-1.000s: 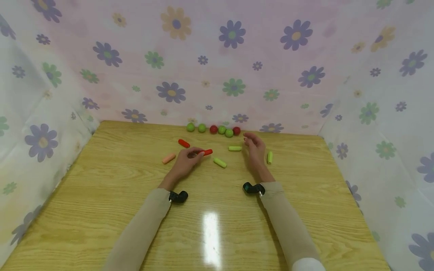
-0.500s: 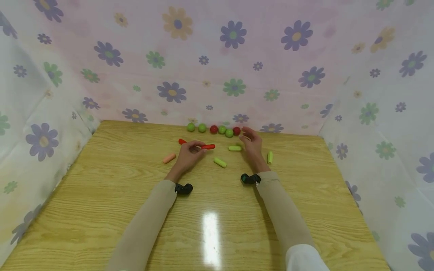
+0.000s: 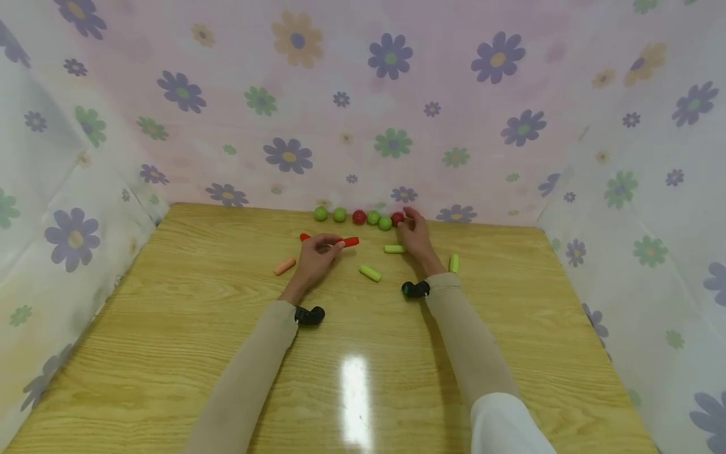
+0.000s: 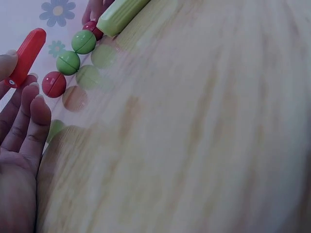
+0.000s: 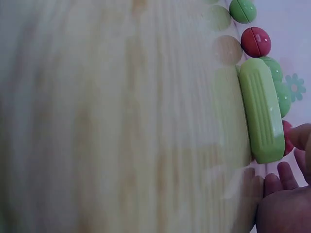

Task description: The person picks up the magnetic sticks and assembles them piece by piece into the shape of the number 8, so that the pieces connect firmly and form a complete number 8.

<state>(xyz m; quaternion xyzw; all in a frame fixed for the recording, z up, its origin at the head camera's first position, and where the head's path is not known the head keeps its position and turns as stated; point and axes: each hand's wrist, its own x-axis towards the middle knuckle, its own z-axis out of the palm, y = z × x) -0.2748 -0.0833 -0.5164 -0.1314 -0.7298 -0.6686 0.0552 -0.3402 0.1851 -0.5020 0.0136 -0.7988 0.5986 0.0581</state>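
Note:
My left hand (image 3: 317, 257) pinches a short red plastic rod (image 3: 350, 242) between thumb and fingers, above the table; the left wrist view shows a small pale dot in the end of that rod (image 4: 30, 56). My right hand (image 3: 416, 238) has thumb and fingertips at the red ball (image 3: 396, 219) at the right end of a row along the back wall. In the right wrist view a yellow-green rod (image 5: 262, 111) partly covers this ball, with my thumb against its side. A second red rod (image 3: 305, 237) lies partly hidden behind my left hand.
Several green balls (image 3: 339, 215) and another red ball (image 3: 359, 217) make up the rest of the row. Yellow-green rods (image 3: 370, 273) and an orange rod (image 3: 285, 266) lie on the wooden table (image 3: 227, 302). Flowered cloth walls (image 3: 351, 94) enclose the back and sides.
My right hand has moved forward and left to the end red ball. My left hand has carried its red rod slightly forward, partly covering the red rod behind it.

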